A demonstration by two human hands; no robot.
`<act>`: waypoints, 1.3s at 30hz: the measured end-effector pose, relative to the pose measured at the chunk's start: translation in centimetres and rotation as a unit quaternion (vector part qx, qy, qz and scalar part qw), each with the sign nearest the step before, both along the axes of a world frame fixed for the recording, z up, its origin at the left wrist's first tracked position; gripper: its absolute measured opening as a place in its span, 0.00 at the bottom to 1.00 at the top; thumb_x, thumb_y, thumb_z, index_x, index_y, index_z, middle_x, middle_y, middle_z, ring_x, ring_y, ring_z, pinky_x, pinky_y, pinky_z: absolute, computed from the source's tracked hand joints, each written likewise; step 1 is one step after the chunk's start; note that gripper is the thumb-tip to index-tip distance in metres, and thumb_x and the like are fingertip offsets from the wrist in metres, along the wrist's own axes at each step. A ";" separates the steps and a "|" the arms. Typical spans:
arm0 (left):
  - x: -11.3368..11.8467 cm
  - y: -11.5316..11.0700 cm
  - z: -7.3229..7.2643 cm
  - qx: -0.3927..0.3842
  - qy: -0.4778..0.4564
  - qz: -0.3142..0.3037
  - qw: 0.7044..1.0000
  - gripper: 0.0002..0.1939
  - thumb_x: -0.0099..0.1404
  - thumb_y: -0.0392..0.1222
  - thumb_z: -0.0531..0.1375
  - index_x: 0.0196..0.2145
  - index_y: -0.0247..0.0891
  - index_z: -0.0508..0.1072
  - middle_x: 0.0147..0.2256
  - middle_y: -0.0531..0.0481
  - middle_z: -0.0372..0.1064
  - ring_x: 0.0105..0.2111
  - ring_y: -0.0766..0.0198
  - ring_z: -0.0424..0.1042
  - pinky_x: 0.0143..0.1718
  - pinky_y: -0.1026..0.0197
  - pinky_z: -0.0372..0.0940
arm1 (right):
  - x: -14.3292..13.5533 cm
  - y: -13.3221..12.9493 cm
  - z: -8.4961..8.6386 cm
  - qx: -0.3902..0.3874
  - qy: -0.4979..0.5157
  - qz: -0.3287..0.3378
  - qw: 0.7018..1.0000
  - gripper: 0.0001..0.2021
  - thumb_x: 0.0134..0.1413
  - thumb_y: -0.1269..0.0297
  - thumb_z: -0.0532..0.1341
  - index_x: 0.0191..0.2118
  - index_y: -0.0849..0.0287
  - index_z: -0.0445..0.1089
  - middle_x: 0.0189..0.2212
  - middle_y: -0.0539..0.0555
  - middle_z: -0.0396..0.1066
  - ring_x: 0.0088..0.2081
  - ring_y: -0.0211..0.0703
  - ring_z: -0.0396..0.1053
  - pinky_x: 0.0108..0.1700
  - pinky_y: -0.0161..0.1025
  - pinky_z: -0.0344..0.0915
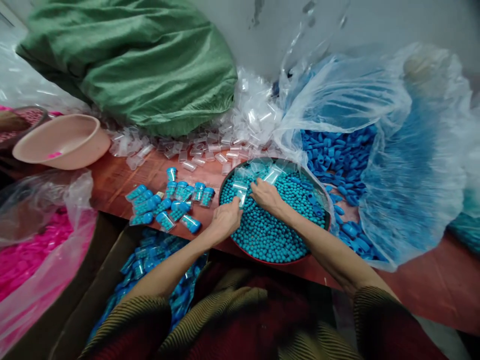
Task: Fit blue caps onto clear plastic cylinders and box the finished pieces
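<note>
A round tub [277, 261] full of small turquoise balls [270, 232] stands in front of me, several clear pieces lying on the balls at its far side. At the tub's left rim my left hand [226, 218] is closed on a small clear plastic container [240, 192]. Over the balls, my right hand [267, 196] has its fingers pinched together close to that container. What they hold, if anything, is hidden. Just beyond the right hand lies another clear container [273, 174]. Left of the tub are several ball-filled containers with blue caps [164, 220].
Empty clear containers [225, 150] are heaped behind, beside a green cloth bundle [150, 65]. A plastic bag [405, 190] of blue caps [337, 150] stands right. To the left are a pale basin [62, 142] and pink pieces [33, 245]; a box [93, 270] with filled containers is below.
</note>
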State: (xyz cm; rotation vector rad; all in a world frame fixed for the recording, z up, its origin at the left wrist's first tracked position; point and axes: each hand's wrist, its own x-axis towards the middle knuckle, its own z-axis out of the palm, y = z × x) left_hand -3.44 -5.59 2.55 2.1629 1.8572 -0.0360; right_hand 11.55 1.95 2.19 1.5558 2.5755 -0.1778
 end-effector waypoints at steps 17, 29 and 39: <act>2.8 3.4 -3.2 0.045 -0.155 -0.108 0.981 0.27 0.57 0.30 0.56 0.55 0.36 0.57 0.51 0.43 0.63 0.48 0.54 0.62 0.52 0.50 0.60 | 7.4 -2.2 -3.0 -0.021 0.428 -0.144 0.892 0.14 0.54 0.66 0.54 0.45 0.62 0.71 0.39 0.58 0.73 0.40 0.46 0.70 0.45 0.43 0.65; 3.9 2.8 -2.5 -0.017 -0.076 -0.111 0.991 0.15 0.58 0.35 0.54 0.44 0.35 0.60 0.45 0.38 0.62 0.48 0.49 0.62 0.46 0.46 0.62 | 6.0 -3.0 -3.4 -0.063 0.426 -0.135 0.892 0.10 0.53 0.68 0.57 0.41 0.59 0.72 0.35 0.53 0.75 0.37 0.42 0.71 0.43 0.39 0.63; 3.7 3.2 -4.4 0.021 -0.186 -0.138 0.972 0.20 0.52 0.29 0.55 0.44 0.36 0.56 0.53 0.36 0.55 0.57 0.50 0.56 0.55 0.46 0.58 | 5.5 -2.8 -3.9 -0.061 0.395 -0.085 0.913 0.13 0.53 0.71 0.58 0.45 0.59 0.72 0.41 0.56 0.76 0.44 0.45 0.72 0.49 0.41 0.64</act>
